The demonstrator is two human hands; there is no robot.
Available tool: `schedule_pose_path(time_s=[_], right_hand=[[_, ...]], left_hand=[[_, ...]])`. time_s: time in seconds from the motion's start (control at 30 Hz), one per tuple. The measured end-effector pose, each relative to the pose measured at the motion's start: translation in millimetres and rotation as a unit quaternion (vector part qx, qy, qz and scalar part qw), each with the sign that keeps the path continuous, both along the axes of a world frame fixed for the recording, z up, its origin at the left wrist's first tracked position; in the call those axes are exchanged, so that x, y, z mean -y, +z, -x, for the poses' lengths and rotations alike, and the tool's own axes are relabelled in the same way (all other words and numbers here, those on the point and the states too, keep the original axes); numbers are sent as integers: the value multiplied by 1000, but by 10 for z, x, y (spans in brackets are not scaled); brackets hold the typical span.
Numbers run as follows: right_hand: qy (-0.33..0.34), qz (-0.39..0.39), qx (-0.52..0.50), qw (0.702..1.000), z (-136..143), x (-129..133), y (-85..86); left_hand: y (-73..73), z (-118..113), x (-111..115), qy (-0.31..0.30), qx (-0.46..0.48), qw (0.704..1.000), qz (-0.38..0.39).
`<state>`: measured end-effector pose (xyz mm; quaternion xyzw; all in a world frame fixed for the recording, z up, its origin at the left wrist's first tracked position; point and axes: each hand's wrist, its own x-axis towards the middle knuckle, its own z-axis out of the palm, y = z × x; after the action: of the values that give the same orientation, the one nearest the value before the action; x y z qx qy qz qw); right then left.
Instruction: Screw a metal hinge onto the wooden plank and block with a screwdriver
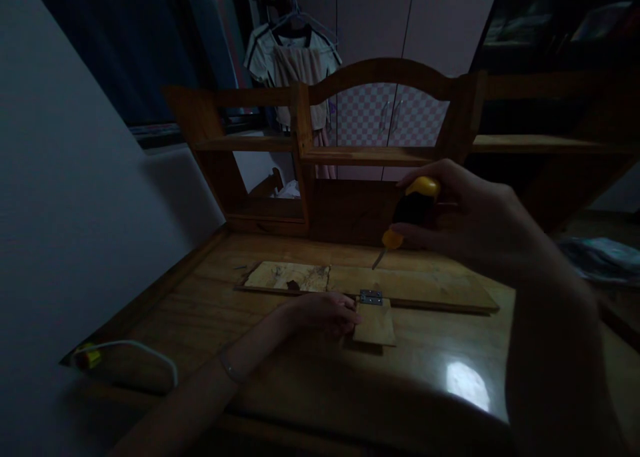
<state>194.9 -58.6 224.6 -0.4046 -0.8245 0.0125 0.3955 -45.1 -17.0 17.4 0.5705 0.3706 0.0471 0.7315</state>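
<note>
A yellow and black screwdriver is held in my right hand, its tip pointing down and left above the long board. My left hand grips the left edge of a small wooden piece with its fingertips. A metal hinge lies across the seam between this small piece and the long wooden board behind it. The left part of the long board has a rough, pale, damaged surface. The screwdriver's tip is apart from the hinge.
A wooden shelf unit rises at the back of the desk. On the left, a white cable runs near a yellow object by the wall. Clothes hang behind the shelf.
</note>
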Motion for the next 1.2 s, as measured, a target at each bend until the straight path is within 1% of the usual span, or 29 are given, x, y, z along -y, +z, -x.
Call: schedule_pose_path(time_s=[0.1, 0.17, 0.27, 0.47, 0.63, 0.8, 1.0, 1.2], right_hand=[[16, 17, 37, 999, 77, -43, -43], [22, 25, 55, 998, 115, -66, -64], [24, 16, 69, 997, 155, -93, -83], [35, 15, 85, 996, 202, -126, -118], [51, 26, 81, 995, 238, -124, -138], [62, 29, 85, 994, 263, -106, -145], [59, 23, 80, 995, 263, -95, -140], [66, 20, 73, 995, 254, -79, -119]], left_hand=[[3, 8, -4, -10, 4, 1000, 23], [-13, 14, -11, 1, 9, 1000, 30], [-39, 21, -22, 6, 17, 999, 42], [-74, 23, -38, -14, 24, 999, 37], [-83, 38, -30, -2, 29, 999, 38], [-59, 34, -6, 6, 34, 999, 36], [-3, 28, 6, -11, 41, 999, 28], [-11, 21, 18, 1, 32, 999, 25]])
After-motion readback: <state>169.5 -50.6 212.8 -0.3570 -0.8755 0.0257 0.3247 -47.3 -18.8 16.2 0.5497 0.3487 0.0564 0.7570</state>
